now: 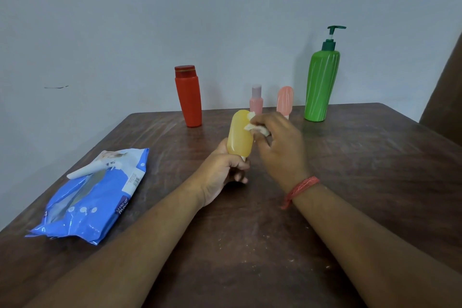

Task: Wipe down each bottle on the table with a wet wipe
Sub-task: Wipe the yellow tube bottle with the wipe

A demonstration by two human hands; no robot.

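My left hand (225,170) grips the lower end of a small yellow bottle (238,136), held cap down above the middle of the brown table (350,182). My right hand (280,145) pinches a crumpled white wet wipe (255,127) and presses it against the bottle's upper right side. Along the table's far edge stand a red bottle (188,97), a small pink bottle (256,100), a small salmon bottle (285,100) turned cap down, and a tall green pump bottle (321,82).
A blue pack of wet wipes (92,197) lies on the left part of the table with its white flap lifted. A pale wall rises behind the table. A dark brown surface shows at the right edge.
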